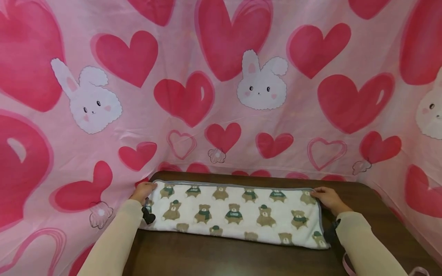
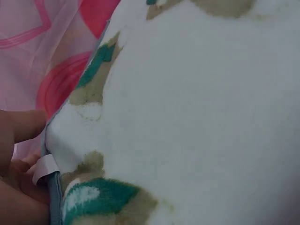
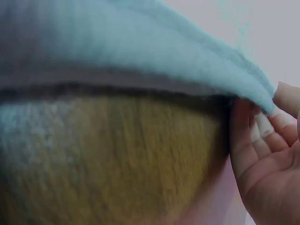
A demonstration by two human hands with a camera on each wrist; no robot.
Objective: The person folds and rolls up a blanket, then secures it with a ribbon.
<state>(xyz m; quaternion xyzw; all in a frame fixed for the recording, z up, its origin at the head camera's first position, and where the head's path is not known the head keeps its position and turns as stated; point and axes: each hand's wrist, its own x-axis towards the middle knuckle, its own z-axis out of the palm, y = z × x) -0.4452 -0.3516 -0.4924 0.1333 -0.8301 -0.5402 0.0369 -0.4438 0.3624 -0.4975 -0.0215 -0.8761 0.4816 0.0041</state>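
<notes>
A white towel (image 1: 221,214) with brown bears in green and a grey bound edge lies folded into a long strip, side to side before me. My left hand (image 1: 142,193) holds its far left corner. In the left wrist view a small white tag (image 2: 45,168) sticks out of the grey edge beside the left fingers (image 2: 26,194). At the far right corner my right hand (image 1: 329,199) pinches the towel. The right wrist view shows the right thumb (image 3: 287,97) over the edge and the fingers below it, with that edge raised off the table.
The towel is over a dark brown wooden table (image 1: 214,255) with rounded far corners. A pink curtain (image 1: 221,115) with hearts and rabbits hangs behind and at both sides, close to the table's edges. Pink strap-like loops (image 1: 348,264) show at the lower right.
</notes>
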